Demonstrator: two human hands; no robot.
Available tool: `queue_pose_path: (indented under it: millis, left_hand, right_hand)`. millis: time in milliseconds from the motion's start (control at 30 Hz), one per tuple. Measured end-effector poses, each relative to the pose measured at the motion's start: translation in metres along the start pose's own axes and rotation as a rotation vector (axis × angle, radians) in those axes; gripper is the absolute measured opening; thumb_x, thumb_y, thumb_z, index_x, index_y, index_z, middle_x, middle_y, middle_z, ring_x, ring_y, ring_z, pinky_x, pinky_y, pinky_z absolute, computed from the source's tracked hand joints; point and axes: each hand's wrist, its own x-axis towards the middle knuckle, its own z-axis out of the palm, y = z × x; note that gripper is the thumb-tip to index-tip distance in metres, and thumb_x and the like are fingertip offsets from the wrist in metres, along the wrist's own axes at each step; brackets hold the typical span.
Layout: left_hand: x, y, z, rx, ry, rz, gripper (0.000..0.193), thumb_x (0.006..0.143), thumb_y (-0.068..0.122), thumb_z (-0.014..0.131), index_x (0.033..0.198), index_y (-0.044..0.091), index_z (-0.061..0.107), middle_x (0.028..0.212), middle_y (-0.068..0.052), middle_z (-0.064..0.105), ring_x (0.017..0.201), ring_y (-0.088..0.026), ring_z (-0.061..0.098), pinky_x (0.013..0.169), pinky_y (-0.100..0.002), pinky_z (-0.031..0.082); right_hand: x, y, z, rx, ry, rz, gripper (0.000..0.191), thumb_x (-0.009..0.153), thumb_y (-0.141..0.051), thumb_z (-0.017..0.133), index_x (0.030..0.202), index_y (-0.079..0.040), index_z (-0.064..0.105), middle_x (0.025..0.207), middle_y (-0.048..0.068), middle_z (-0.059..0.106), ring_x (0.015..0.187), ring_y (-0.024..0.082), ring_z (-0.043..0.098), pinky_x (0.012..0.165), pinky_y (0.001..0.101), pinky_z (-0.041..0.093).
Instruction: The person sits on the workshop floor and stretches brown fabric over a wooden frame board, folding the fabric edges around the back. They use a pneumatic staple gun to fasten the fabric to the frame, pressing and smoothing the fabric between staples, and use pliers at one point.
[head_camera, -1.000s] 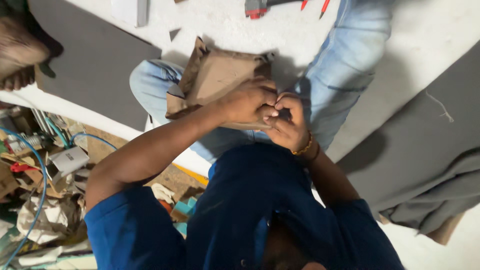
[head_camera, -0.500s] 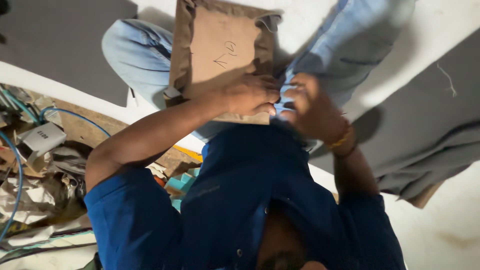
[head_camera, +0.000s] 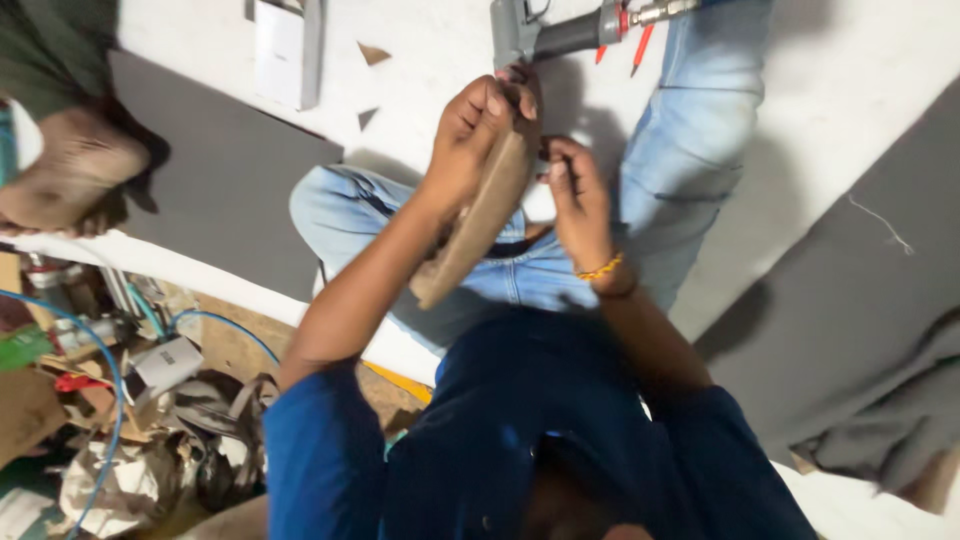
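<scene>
Tilted edge-on since earlier, the stiff, light board (head_camera: 478, 225) is gripped at twelve o'clock by left hand (head_camera: 478, 125), right hand (head_camera: 575, 190) pinching beside.

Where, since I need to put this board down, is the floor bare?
Bare: the white floor between the jeans leg and the grey fabric, and the grey sheet by the white box. Crowded: the cables and scraps at the picture's lower left.

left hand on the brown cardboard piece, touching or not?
Touching. Head view: the left hand wraps its fingers over the upper end of the brown cardboard piece, no gap visible.
</scene>
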Motion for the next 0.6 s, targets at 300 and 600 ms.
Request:
queue_pose_path:
  millis: [300, 600]
  left_hand:
    - [0.021, -0.055, -0.001, 0.241, 0.052, 0.199, 0.016, 0.113, 0.018, 0.052, 0.102, 0.006, 0.052, 0.110, -0.006, 0.066, 0.106, -0.015, 0.058, 0.103, -0.032, 0.046]
    - [0.021, -0.080, 0.034, 0.353, 0.049, 0.099, 0.015, 0.106, 0.014, 0.063, 0.096, 0.004, 0.058, 0.107, -0.005, 0.065, 0.102, -0.013, 0.059, 0.093, -0.030, 0.049]
  right_hand:
    - [-0.026, -0.009, 0.014, -0.132, -0.099, -0.156, 0.087, 0.111, -0.049, 0.046, 0.167, 0.002, 0.003, 0.175, 0.016, 0.016, 0.150, 0.025, 0.032, 0.122, 0.0363, 0.032]
    - [-0.026, -0.019, -0.055, -0.187, -0.004, -0.162, 0.061, 0.114, -0.032, 0.046, 0.162, 0.005, 0.034, 0.154, 0.014, 0.047, 0.138, 0.020, 0.047, 0.120, 0.0343, 0.040]
